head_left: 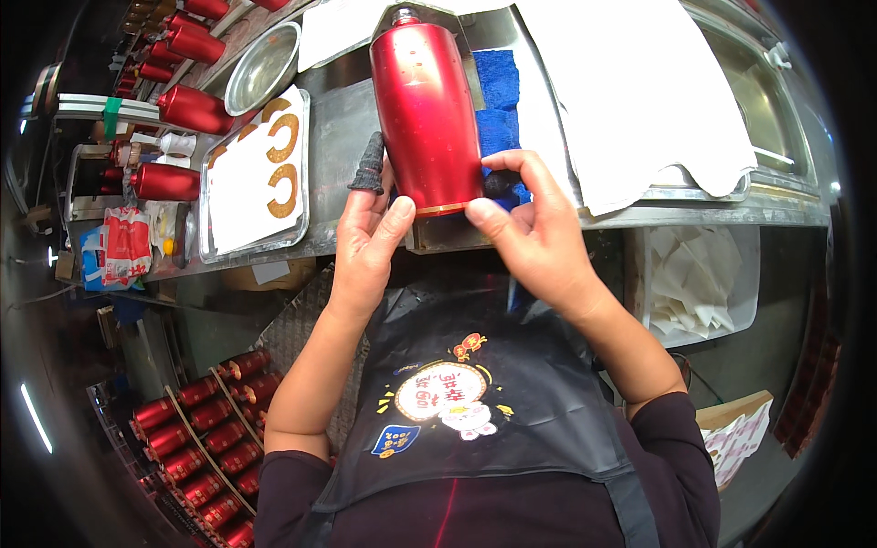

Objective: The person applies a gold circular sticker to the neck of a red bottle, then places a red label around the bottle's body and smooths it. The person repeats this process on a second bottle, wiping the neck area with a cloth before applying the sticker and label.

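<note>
A glossy red bottle [425, 114] with a narrow dark neck at its far end lies in front of me over the metal bench, its base toward me. Around the lower left of the base my left hand [365, 233] is closed, thumb on the edge; one of its fingers wears a dark knit finger cover [368, 164]. My right hand [541, 228] grips the lower right, with the thumb at the base rim and the index finger against the side. A black finger cover [498, 184] shows on another right finger. Blue cloth [498, 132] lies just right of the bottle, partly hidden.
On the left, a tray [304, 205] carries white paper with gold horseshoe-shaped pieces [282, 190]; a metal bowl [263, 68] stands behind it. White sheets [630, 100] cover the right side. More red bottles stand in a rack [215, 438] at lower left. A plastic bin [744, 283] holds crumpled paper.
</note>
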`<state>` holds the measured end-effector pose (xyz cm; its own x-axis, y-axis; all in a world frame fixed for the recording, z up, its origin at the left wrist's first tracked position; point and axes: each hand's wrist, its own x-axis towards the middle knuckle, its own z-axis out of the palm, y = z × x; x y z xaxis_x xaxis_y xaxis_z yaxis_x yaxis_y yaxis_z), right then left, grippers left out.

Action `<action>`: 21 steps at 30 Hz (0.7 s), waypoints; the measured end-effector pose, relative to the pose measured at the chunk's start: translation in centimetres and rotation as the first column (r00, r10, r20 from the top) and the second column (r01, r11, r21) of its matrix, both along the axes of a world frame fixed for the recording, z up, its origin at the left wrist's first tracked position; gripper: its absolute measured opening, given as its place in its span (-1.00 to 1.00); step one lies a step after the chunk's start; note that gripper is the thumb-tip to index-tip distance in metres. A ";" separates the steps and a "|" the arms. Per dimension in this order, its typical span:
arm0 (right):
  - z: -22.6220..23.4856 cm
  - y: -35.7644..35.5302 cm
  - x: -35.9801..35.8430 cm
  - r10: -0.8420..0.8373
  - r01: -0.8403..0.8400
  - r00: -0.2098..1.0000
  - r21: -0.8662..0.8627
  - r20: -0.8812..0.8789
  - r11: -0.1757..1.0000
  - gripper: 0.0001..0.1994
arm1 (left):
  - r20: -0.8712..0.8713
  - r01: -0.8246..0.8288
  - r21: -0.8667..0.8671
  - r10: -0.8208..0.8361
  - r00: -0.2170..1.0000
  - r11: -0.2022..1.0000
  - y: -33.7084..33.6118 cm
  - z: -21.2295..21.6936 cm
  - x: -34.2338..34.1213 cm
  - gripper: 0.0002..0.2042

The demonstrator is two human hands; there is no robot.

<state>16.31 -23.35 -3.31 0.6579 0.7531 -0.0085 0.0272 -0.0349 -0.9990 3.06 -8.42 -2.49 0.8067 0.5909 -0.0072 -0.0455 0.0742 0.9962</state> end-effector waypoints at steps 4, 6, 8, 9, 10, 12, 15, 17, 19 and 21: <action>-0.2 1.7 -1.1 -0.155 0.180 0.880 -0.014 0.448 0.984 -0.44 | -0.013 -0.002 0.007 0.002 1.000 1.000 -0.4 -0.7 -0.3 -0.42; -0.4 2.0 -1.0 -0.190 0.202 0.872 0.020 0.452 0.979 -0.45 | -0.006 -0.008 0.004 0.008 1.000 1.000 -0.7 -0.9 -0.2 -0.44; -0.4 1.9 -0.7 -0.164 0.177 0.908 0.003 0.386 0.984 -0.48 | -0.003 -0.002 -0.001 0.001 1.000 1.000 -0.8 -0.9 -0.3 -0.46; -0.4 1.6 -0.6 -0.127 0.144 0.941 -0.032 0.313 0.989 -0.49 | 0.000 0.009 -0.003 -0.009 1.000 1.000 -0.8 -0.9 -0.3 -0.47; -0.3 1.5 -0.5 -0.112 0.127 0.959 -0.044 0.260 0.991 -0.51 | 0.005 0.014 -0.014 -0.014 1.000 1.000 -0.7 -0.8 -0.3 -0.48; 0.0 1.3 -0.3 -0.088 0.097 0.977 -0.038 0.194 0.995 -0.53 | -0.020 0.012 0.012 -0.011 1.000 1.000 -0.7 -0.7 -0.4 -0.48; 0.4 1.1 -0.1 -0.072 0.076 0.985 -0.021 0.154 0.997 -0.58 | -0.020 -0.020 0.020 0.021 1.000 1.000 -0.7 -0.8 -0.4 -0.47; 0.6 1.0 0.2 -0.038 0.041 0.997 -0.040 0.066 0.998 -0.61 | -0.015 -0.044 0.034 0.044 0.999 0.998 -0.7 -1.1 -0.5 -0.47; 0.5 0.6 0.6 0.016 -0.023 0.995 -0.073 -0.098 0.997 -0.63 | -0.006 -0.061 0.061 0.061 0.998 0.996 -0.7 -1.4 -0.9 -0.48; 0.2 0.5 0.9 0.047 -0.047 0.989 0.004 -0.139 0.999 -0.62 | -0.069 -0.031 0.546 0.081 0.994 0.837 -0.7 -1.5 -1.9 -0.50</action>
